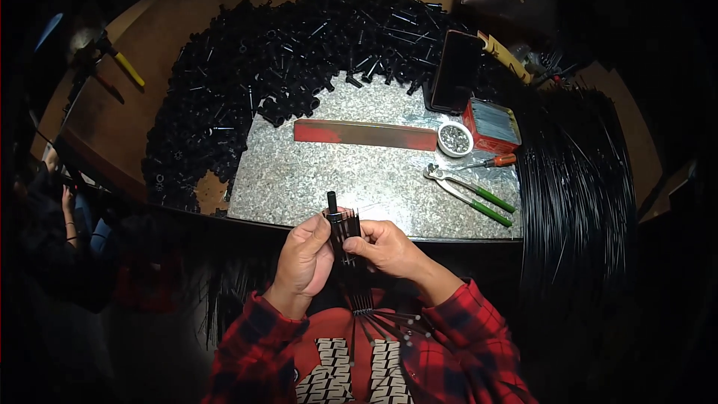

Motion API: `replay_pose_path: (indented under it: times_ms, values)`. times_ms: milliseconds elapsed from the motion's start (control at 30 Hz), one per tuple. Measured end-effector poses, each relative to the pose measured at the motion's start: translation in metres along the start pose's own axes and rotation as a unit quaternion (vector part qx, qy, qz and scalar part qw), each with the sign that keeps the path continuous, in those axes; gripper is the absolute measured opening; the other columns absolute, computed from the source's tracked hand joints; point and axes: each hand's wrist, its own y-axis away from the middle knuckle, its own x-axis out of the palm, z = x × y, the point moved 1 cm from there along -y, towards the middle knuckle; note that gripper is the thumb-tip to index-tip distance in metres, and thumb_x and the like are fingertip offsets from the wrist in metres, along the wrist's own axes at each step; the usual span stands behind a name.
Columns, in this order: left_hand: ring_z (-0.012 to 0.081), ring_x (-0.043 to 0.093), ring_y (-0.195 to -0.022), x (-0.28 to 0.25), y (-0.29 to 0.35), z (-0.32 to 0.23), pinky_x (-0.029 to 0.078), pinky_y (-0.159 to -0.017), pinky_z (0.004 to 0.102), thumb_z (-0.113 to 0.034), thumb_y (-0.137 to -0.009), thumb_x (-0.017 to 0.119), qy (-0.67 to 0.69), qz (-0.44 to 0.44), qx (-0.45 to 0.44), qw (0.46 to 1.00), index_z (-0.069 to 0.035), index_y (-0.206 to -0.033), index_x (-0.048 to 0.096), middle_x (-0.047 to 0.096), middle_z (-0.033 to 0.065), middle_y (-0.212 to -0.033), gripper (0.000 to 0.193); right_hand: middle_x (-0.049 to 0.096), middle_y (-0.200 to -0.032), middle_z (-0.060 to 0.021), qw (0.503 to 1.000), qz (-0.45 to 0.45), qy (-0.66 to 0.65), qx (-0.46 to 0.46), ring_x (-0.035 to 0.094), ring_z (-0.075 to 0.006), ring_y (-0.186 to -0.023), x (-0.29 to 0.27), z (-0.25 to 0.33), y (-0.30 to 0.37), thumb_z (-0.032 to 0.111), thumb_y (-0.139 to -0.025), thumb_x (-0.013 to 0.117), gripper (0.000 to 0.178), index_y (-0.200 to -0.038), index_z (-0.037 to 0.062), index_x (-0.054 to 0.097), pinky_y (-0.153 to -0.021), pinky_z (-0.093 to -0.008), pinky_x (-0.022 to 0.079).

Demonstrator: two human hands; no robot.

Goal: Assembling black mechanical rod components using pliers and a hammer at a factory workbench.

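Observation:
My left hand [301, 258] is closed round a black tubular piece [332, 202] whose narrow end points up and away from me. Thin black umbrella ribs [362, 301] gather round the tube and hang down toward my lap, their lower ends fanned out with small tips. My right hand [385, 249] pinches the ribs just below the collar of the tube, thumb on top. Both hands are held just in front of the near edge of the stone slab [299, 187]. How the ribs join the tube is hidden by the fingers.
A big heap of black plastic tubes [299, 45] rings the slab's back and left. On the slab lie a red-edged bar [366, 135], a white bowl [455, 139] of small metal bits, green-handled pincers [479, 198] and a screwdriver [499, 161]. Long black rods [576, 187] drape at right.

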Motion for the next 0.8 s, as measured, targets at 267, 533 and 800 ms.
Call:
replay_pose_path:
  times_ms: [267,533,800]
  values:
    - [0.0208,0.057,-0.106,0.002,0.0,0.004,0.042,-0.096,0.0354,-0.021,-0.096,0.05,0.043,-0.013,0.0,0.999,0.001,-0.113,0.057,0.06,0.0125,-0.114,0.029,0.056,-0.059,0.0027,1.0,-0.004,0.005,-0.016,0.044,-0.0032,-0.044,-0.003,-0.002,-0.003,0.028,-0.092,0.058,0.028,-0.075,0.0071,0.057,-0.041,-0.0198,0.034]
    - [0.0243,0.052,-0.117,0.022,0.001,0.009,0.036,-0.104,0.0378,-0.022,-0.099,0.041,0.008,-0.061,0.033,0.998,0.002,-0.113,0.057,0.057,0.0159,-0.121,0.032,0.057,-0.062,0.0029,1.0,0.016,-0.003,-0.005,0.044,-0.0031,-0.047,-0.003,0.004,-0.003,0.028,-0.093,0.058,0.027,-0.076,0.0066,0.058,-0.043,-0.0201,0.035]
    - [0.0271,0.053,-0.116,0.019,-0.004,0.012,0.036,-0.104,0.0377,-0.025,-0.101,0.036,-0.033,-0.059,0.037,0.997,0.003,-0.114,0.052,0.057,0.0231,-0.119,0.035,0.058,-0.068,-0.0216,0.958,-0.047,0.264,-0.098,0.059,-0.0361,-0.061,0.004,0.026,0.006,0.025,-0.096,0.049,0.03,-0.09,-0.0034,0.054,-0.057,-0.0412,0.045]
